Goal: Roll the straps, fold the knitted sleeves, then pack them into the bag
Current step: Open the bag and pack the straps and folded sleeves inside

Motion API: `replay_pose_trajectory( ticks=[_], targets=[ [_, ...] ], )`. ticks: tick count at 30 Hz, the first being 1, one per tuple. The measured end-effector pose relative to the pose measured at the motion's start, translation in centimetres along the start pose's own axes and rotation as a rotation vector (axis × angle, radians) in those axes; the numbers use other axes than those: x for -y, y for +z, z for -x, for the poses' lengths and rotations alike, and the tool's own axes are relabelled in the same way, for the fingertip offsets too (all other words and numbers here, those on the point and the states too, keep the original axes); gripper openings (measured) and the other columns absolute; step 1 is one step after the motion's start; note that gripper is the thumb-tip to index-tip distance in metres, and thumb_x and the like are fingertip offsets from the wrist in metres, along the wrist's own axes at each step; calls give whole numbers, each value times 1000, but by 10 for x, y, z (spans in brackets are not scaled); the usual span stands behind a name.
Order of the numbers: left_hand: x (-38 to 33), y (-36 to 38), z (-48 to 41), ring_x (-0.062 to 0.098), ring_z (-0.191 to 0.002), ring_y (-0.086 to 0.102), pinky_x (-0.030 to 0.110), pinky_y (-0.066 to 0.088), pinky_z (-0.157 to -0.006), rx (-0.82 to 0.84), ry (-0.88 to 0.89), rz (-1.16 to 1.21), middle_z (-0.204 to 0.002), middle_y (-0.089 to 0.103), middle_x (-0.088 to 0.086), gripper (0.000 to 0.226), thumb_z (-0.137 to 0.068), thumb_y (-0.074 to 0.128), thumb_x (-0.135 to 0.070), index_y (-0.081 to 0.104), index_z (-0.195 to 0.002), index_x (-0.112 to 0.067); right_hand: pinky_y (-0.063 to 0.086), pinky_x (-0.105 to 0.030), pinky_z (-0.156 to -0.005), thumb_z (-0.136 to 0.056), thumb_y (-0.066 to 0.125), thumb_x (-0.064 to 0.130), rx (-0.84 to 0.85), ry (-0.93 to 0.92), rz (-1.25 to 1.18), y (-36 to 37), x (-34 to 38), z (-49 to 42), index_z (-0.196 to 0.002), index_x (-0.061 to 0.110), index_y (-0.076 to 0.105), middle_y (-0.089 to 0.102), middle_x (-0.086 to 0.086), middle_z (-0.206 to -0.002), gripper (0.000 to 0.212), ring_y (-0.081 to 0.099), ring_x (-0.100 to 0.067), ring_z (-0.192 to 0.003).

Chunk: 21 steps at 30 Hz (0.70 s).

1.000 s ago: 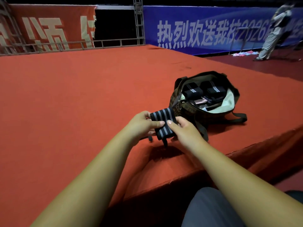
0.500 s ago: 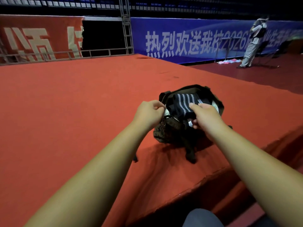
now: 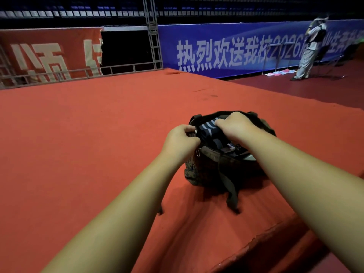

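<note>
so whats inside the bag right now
In the bag a striped roll shows, held by the right hand, plus dark items and pale lining. That hand and forearm cover the rest; the left hand grips the rim.

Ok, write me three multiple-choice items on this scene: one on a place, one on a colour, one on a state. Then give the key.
1. Where is the striped roll?
A. In the open mouth of the bag
B. On the carpet beside the bag
C. On the person's lap

2. What colour is the carpet under the bag?
A. Blue
B. Red
C. Green

3. What is the left hand doing?
A. Lying flat on the carpet
B. Gripping the bag's rim
C. Hanging free in the air

Key:
1 A: the roll's stripes show inside the bag's opening, under the right hand that holds it.
2 B: red carpet surrounds the bag on every side.
3 B: the fingers are curled round the near-left edge of the bag's opening.
</note>
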<state>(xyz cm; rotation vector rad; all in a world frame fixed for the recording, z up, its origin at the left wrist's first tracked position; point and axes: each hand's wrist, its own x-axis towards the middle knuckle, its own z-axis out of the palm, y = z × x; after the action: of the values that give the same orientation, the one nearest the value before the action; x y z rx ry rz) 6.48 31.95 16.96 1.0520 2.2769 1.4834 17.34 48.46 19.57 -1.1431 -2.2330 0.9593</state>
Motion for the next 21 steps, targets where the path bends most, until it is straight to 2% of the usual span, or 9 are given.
replay_pose_trajectory(
  ticks=[3, 5, 8, 9, 11, 14, 17, 19, 21],
  targets=[
    [-1, -3, -8, 19, -72, 67, 40, 63, -76, -22, -19, 69, -116, 76, 4, 53, -87, 64, -7, 67, -139, -17, 26, -36, -58, -100, 60, 33, 39, -31, 111, 7, 1, -16, -71, 17, 43, 40, -7, -66, 37, 37, -26, -60],
    [-2, -4, -9, 17, -64, 64, 35, 58, -65, -17, -36, 107, -110, 76, 5, 53, -88, 65, -4, 66, -140, -16, 35, -36, -60, -99, 60, 40, 26, -39, 187, 13, -1, -21, -72, 12, 55, 54, -9, -69, 39, 50, -30, -63],
    [-2, -7, -11, 18, -63, 62, 34, 52, -61, -9, -58, 145, -101, 76, 5, 54, -88, 66, -3, 66, -141, -17, 55, -37, -73, -95, 57, 49, -4, -41, 318, 22, -5, -22, -93, 10, 76, 76, -9, -93, 43, 69, -31, -87],
    [-1, -7, -12, 18, -65, 63, 34, 52, -62, -7, -59, 162, -101, 76, 5, 55, -88, 67, -3, 66, -141, -17, 57, -37, -79, -95, 57, 51, -12, -32, 350, 24, -6, -21, -101, 14, 77, 77, -7, -102, 43, 69, -30, -96],
    [2, -8, -12, 14, -66, 65, 30, 53, -62, -3, -58, 194, -107, 77, 5, 56, -87, 68, -3, 66, -142, -16, 53, -35, -78, -95, 55, 54, -4, -15, 405, 29, -8, -19, -106, 21, 77, 76, -4, -111, 42, 64, -29, -100],
    [7, -9, -11, 10, -61, 63, 30, 54, -60, 5, -57, 204, -104, 76, 1, 52, -89, 68, -5, 67, -139, -20, 49, -36, -76, -94, 49, 57, 33, 16, 438, 35, -9, -17, -100, 28, 74, 72, 0, -109, 39, 61, -28, -100],
    [8, -12, -8, 12, -57, 59, 28, 50, -53, 29, -76, 188, -103, 75, 3, 44, -93, 63, -7, 67, -133, -22, 49, -37, -78, -92, 44, 64, 37, 51, 451, 34, -7, -15, -104, 32, 75, 70, 2, -109, 46, 60, -28, -100],
    [6, -15, -3, 14, -57, 58, 28, 50, -51, 47, -70, 179, -105, 74, 4, 42, -94, 59, -6, 66, -131, -24, 49, -37, -75, -90, 40, 69, 30, 72, 435, 31, -7, -13, -99, 28, 77, 72, 1, -105, 56, 63, -27, -95],
    [7, -19, 1, 14, -58, 59, 30, 50, -52, 78, -58, 172, -104, 74, 3, 44, -94, 58, -6, 65, -133, -26, 49, -34, -70, -91, 40, 75, 4, 93, 370, 27, -9, -8, -86, 21, 76, 75, -3, -94, 65, 67, -27, -85]
  ],
)
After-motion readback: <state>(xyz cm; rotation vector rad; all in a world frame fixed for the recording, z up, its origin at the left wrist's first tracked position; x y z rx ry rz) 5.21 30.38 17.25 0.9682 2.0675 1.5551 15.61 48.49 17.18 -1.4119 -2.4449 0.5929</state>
